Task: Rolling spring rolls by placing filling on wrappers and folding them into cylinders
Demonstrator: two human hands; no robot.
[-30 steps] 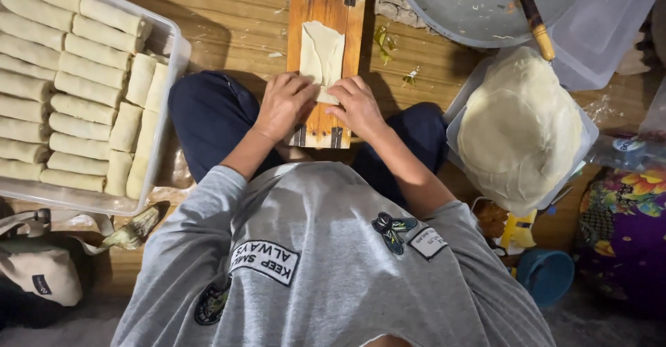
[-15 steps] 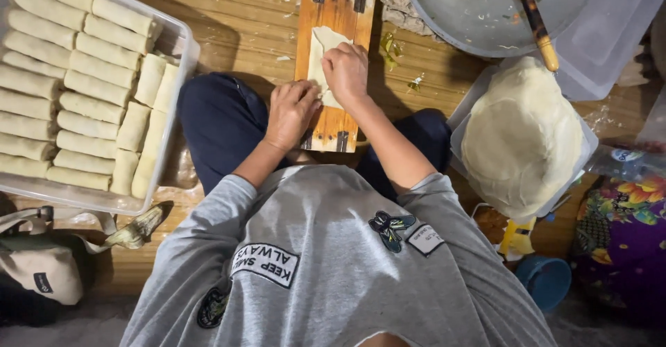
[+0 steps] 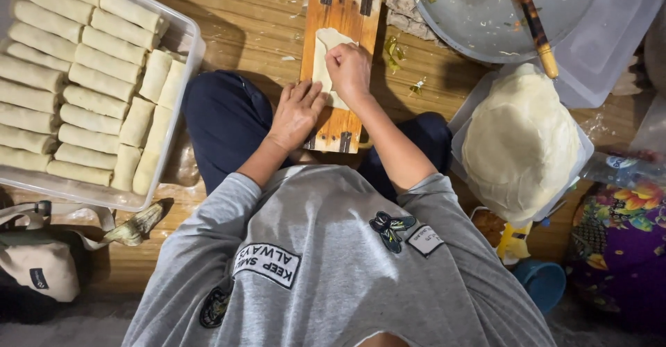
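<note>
Closest in, most of the lower view is blocked by a grey sweatshirt (image 3: 326, 264), and just past it the left hand (image 3: 297, 114) is laid flat and open on the near part of a wooden board (image 3: 341, 62), right beside the right hand (image 3: 350, 73), which is closed in a pinch on the pale wrapper (image 3: 325, 52) lying on that board. Off to the left a clear tray (image 3: 182, 55) is packed with finished rolls (image 3: 76, 83), while a stack of wrappers (image 3: 520, 142) sits to the right. Farthest out, a round metal pan (image 3: 485, 10) is seen with a wooden-handled tool (image 3: 538, 31) resting across it.
</note>
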